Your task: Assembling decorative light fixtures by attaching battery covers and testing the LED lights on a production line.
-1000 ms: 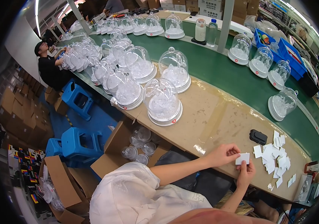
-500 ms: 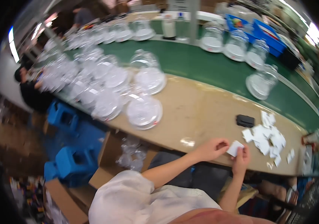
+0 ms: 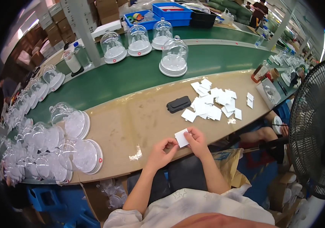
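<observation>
In front of my body, my right hand (image 3: 196, 142) grips a small white square piece (image 3: 181, 138), thumb on its face. My left hand (image 3: 164, 152) is closed in a pinch right at the lower left edge of that square; whether something thin sits between its fingertips is too small to make out. Beyond my hands, a loose pile of similar white squares (image 3: 212, 110) lies on the brown tabletop (image 3: 120, 129). A black oblong case (image 3: 179, 104) rests just left of the pile.
Clear domes on white bases (image 3: 88, 156) crowd the left side; more domes (image 3: 174, 60) stand on the green belt (image 3: 132, 72). Blue bins (image 3: 172, 14) are behind it. A black fan (image 3: 314, 129) stands at the right, near another person's arm. Blue stools and cartons sit below.
My view has swung to the right, so the fan shows and the dome cluster sits farther left. My right hand still holds the white square, and my left hand remains beside it.
</observation>
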A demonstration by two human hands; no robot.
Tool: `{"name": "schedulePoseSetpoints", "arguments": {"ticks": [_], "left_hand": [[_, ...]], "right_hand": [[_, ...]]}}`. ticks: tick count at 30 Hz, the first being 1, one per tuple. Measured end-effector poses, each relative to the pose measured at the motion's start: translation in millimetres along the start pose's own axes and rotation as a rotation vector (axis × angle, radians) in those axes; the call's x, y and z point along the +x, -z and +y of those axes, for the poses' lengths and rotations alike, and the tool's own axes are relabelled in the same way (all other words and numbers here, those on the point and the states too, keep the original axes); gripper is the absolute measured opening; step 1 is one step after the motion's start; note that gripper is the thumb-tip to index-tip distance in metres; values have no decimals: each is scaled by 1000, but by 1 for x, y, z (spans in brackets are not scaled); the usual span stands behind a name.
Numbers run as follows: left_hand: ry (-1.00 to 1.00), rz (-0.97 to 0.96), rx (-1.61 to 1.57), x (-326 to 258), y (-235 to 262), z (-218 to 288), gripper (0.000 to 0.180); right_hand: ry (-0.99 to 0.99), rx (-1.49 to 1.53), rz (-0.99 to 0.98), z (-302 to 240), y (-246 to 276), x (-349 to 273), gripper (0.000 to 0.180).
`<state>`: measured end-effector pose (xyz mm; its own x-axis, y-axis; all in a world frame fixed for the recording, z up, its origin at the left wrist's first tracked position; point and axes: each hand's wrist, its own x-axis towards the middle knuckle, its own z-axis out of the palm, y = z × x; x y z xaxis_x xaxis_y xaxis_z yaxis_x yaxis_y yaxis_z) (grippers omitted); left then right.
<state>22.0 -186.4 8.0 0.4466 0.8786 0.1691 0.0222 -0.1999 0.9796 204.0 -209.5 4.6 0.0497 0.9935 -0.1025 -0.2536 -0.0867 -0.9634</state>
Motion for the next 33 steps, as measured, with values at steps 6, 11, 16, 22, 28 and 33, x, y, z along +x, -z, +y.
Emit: {"name": "schedulePoseSetpoints", "arguments": {"ticks": [6, 11, 16, 22, 28, 33], "left_hand": [[43, 45, 42, -1, 0, -2, 12], [57, 52, 67, 0, 4, 2, 11], [105, 5, 31, 9, 13, 2, 11], [-174, 285, -75, 131, 45, 41, 16], [-364, 505, 661, 301, 74, 22, 108], [-140, 392, 842, 366, 74, 12, 124]], "right_hand": [[-11, 61, -21, 6, 1, 2, 16], [29, 75, -3, 1, -9, 5, 13], [75, 74, 40, 0, -13, 6, 12], [95, 60, 55, 5, -3, 4, 12], [40, 54, 45, 7, -12, 5, 15], [50, 32, 142, -2, -13, 3, 15]]}}
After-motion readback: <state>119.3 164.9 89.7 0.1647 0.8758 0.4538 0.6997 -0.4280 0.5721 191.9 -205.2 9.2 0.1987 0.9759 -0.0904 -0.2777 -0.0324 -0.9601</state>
